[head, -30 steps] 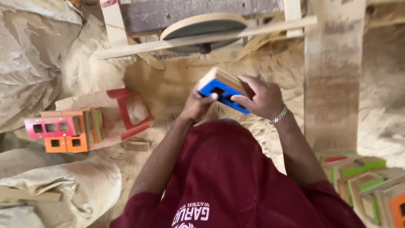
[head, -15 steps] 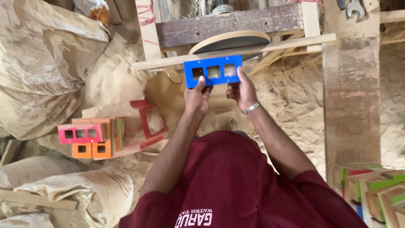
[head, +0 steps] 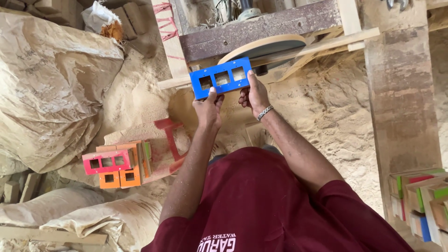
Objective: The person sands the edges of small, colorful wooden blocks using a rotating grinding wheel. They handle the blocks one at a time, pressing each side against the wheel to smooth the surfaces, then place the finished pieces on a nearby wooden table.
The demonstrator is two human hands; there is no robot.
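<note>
Nearest, the left hand [head: 208, 109] and right hand [head: 252, 96] reach up toward twelve o'clock, fingers closed on the lower edge of a blue rectangular plate [head: 220, 78] with three square openings (thumbs lie on its face). The plate is tilted slightly, right end higher. At about eight o'clock, a pink plate [head: 107, 162] rests on orange pieces [head: 120, 177]. Beyond the blue plate, at twelve o'clock, sits a round sanding disc [head: 261, 46].
</note>
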